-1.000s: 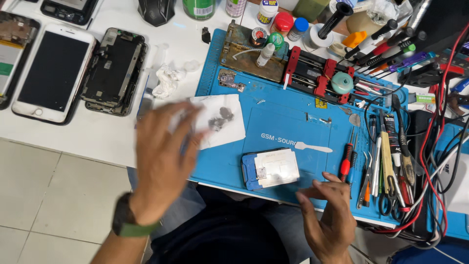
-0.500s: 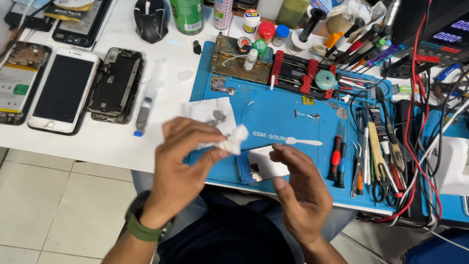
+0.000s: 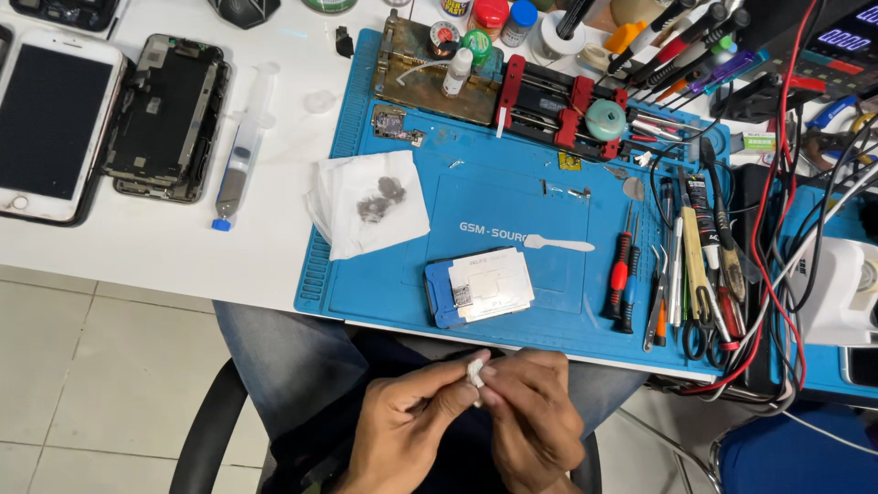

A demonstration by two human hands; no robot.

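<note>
Both hands are held low over the person's lap, below the near edge of the white workbench (image 3: 165, 265). The left hand (image 3: 407, 430) and the right hand (image 3: 530, 425) meet fingertip to fingertip, and together they pinch a small white wad of tissue or cotton (image 3: 476, 370). Both grips are narrow and closed on the wad, which is mostly hidden by the fingers.

On the bench lies a blue silicone repair mat (image 3: 512, 210). Near its front edge, just above the hands, rests a small blue-and-white rectangular fixture with a metal plate on top (image 3: 480, 285). To its right on the mat lies a flat white plastic pry tool (image 3: 558, 243). A crumpled white tissue with dark grey smudges (image 3: 370, 201) overlaps the mat's left edge.

Left of the mat, on bare bench, lies a clear syringe with a blue cap (image 3: 240, 160). Beside it is an opened black phone chassis with exposed internals (image 3: 166, 119), then a white smartphone with a dark screen (image 3: 50, 123). Red-handled screwdrivers (image 3: 624, 274) and tweezers line the mat's right side, near a tangle of red and black cables (image 3: 777, 274).
</note>
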